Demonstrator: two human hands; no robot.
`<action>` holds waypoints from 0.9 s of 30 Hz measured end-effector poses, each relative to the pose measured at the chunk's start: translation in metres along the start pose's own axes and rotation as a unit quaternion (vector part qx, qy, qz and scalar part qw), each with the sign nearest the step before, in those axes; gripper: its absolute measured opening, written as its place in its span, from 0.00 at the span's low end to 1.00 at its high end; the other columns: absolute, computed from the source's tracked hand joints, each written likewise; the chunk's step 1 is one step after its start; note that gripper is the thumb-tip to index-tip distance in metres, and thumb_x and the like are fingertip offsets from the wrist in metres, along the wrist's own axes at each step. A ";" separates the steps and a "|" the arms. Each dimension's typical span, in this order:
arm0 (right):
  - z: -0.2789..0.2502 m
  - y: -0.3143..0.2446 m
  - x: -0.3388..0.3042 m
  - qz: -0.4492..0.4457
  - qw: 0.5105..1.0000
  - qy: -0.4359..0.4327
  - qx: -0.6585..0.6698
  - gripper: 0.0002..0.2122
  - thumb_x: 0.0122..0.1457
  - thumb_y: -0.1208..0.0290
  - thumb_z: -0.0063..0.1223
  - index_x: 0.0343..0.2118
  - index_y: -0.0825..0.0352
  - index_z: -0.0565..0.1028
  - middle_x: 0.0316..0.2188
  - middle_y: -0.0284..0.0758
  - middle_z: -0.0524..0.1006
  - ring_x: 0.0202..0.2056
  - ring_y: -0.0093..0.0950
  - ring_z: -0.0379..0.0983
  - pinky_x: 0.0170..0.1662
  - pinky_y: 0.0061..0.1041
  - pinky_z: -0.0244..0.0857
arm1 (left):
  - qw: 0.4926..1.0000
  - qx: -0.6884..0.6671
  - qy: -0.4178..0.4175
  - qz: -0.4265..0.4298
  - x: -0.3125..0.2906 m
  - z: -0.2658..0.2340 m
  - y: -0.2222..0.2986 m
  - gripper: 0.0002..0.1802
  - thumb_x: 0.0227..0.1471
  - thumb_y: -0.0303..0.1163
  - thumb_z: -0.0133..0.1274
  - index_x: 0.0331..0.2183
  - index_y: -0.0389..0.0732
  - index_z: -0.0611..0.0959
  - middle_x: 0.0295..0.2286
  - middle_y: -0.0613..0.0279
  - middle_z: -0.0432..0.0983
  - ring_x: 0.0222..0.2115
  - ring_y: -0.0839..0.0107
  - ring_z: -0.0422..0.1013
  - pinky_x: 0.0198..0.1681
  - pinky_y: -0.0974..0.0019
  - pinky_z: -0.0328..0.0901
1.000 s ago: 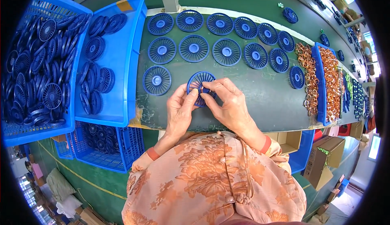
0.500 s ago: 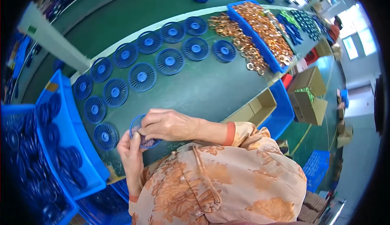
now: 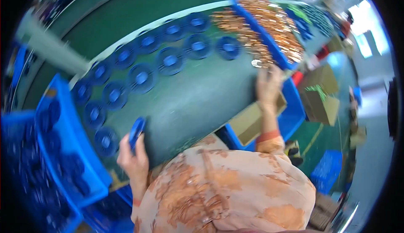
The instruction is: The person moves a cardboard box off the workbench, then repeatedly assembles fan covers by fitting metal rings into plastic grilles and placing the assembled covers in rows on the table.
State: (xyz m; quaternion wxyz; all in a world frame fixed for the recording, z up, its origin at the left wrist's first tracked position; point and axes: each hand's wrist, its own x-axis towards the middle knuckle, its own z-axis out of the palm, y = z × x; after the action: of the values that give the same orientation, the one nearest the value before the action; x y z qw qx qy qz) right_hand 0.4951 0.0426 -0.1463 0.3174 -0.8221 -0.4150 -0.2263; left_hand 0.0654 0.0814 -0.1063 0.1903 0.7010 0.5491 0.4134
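Observation:
My left hand grips a round blue slotted grille, tilted nearly edge-on above the green table. Far to the right, my right hand is at the near end of a loose heap of copper-coloured rings. Motion blurs its fingers, so I cannot tell whether any ring is between them. More grilles like the held one lie flat in two curved rows, one of them just left of my left hand.
A blue tray full of copper rings stands beside the heap. An open cardboard box sits in a blue bin along the right edge. At the left, a blue crate holds more grilles. A pale post rises at the far left.
My right hand has let go of the grille and swung far right to the ring heap. My left hand keeps the grille, now turned edge-on.

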 end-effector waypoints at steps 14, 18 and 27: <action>0.012 0.108 -0.001 -0.053 0.993 -0.078 -0.066 0.15 0.64 0.59 0.53 0.35 0.69 0.78 0.33 0.48 0.77 0.36 0.45 0.72 0.41 0.41 0.67 | 0.985 0.158 -0.041 0.048 -0.008 -0.004 -0.026 0.22 0.49 0.37 0.64 0.46 0.44 0.82 0.51 0.55 0.75 0.56 0.51 0.67 0.60 0.44 0.59; -0.019 0.092 -0.004 0.097 0.991 -0.088 -0.003 0.20 0.65 0.54 0.52 0.36 0.73 0.78 0.34 0.44 0.80 0.31 0.36 0.74 0.39 0.33 0.70 | 0.991 0.116 -0.010 0.072 0.004 -0.021 -0.027 0.20 0.47 0.35 0.65 0.44 0.43 0.84 0.48 0.53 0.77 0.55 0.52 0.69 0.59 0.46 0.61; -0.019 -0.069 -0.015 0.262 0.717 -0.319 0.561 0.13 0.65 0.63 0.56 0.47 0.66 0.76 0.40 0.31 0.78 0.38 0.18 0.72 0.43 0.16 0.67 | 0.908 0.389 0.148 -0.050 0.045 -0.150 -0.084 0.24 0.48 0.29 0.60 0.49 0.38 0.77 0.46 0.49 0.75 0.50 0.50 0.69 0.53 0.54 0.66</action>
State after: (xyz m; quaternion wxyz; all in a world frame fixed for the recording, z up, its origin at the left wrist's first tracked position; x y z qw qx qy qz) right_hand 0.4277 0.0527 -0.1198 0.6160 -0.5922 -0.3110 0.4161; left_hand -0.1018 0.1226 -0.0621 -0.1604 0.6215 0.7228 0.2561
